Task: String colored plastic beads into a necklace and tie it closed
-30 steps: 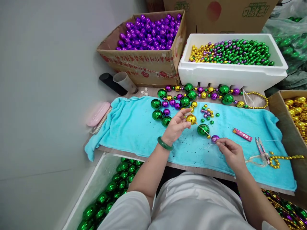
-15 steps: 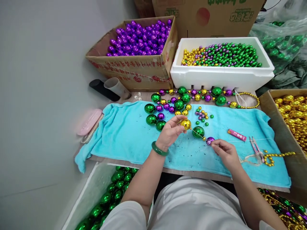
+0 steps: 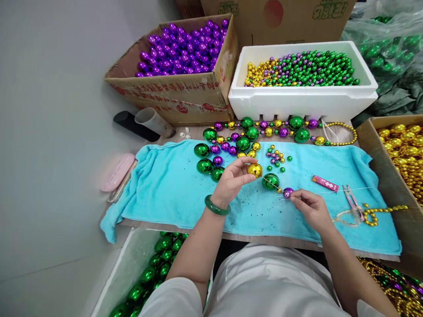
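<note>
My left hand (image 3: pixel 231 180), with a green bangle on its wrist, pinches a large gold bead (image 3: pixel 254 170) above the turquoise towel (image 3: pixel 165 189). A thin needle runs from that bead through a large green bead (image 3: pixel 270 181) and a small gold one to a purple bead (image 3: pixel 287 192). My right hand (image 3: pixel 310 209) is closed on the string just right of the purple bead. Behind my left hand lies a cluster of large green beads (image 3: pixel 205 158), purple beads and small loose beads (image 3: pixel 276 159).
A cardboard box of purple beads (image 3: pixel 181 48) and a white foam box (image 3: pixel 304 99) of mixed beads stand at the back. Finished strands (image 3: pixel 280 127) lie before them. A pink packet (image 3: pixel 325 183), snips (image 3: pixel 351 200) and a gold strand (image 3: pixel 380 212) lie right. A gold-bead box (image 3: pixel 405 149) and a green-bead bin (image 3: pixel 148 268) flank me.
Both hands keep their grips on the gold bead and the string. The view has shifted, so everything appears slightly further left.
</note>
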